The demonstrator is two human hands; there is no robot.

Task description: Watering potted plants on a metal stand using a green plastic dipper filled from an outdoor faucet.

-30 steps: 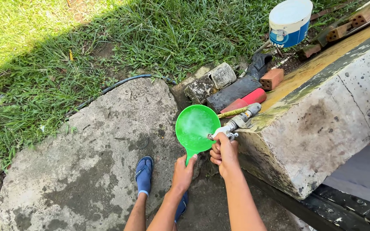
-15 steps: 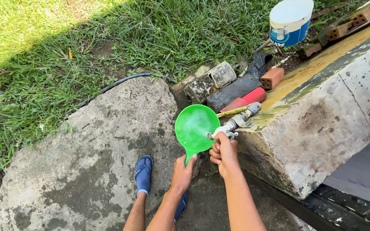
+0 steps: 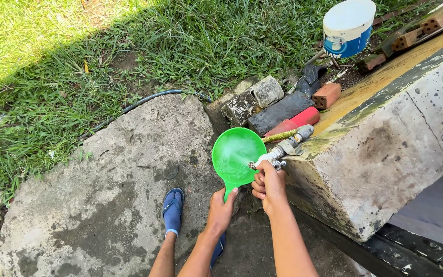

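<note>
Green plastic dipper (image 3: 237,154): round bowl, short handle, water foaming inside; held under the metal tap (image 3: 283,150) that juts from the concrete block (image 3: 380,149), above the stone slab (image 3: 114,195). Left hand (image 3: 220,210): fingers curled around the dipper's handle. Right hand (image 3: 268,183): closed on the tap's valve. White bucket (image 3: 348,24): overturned in the grass at upper right, blue label band around its side. Blue sandal (image 3: 173,209): on the slab, just left of the left hand.
</note>
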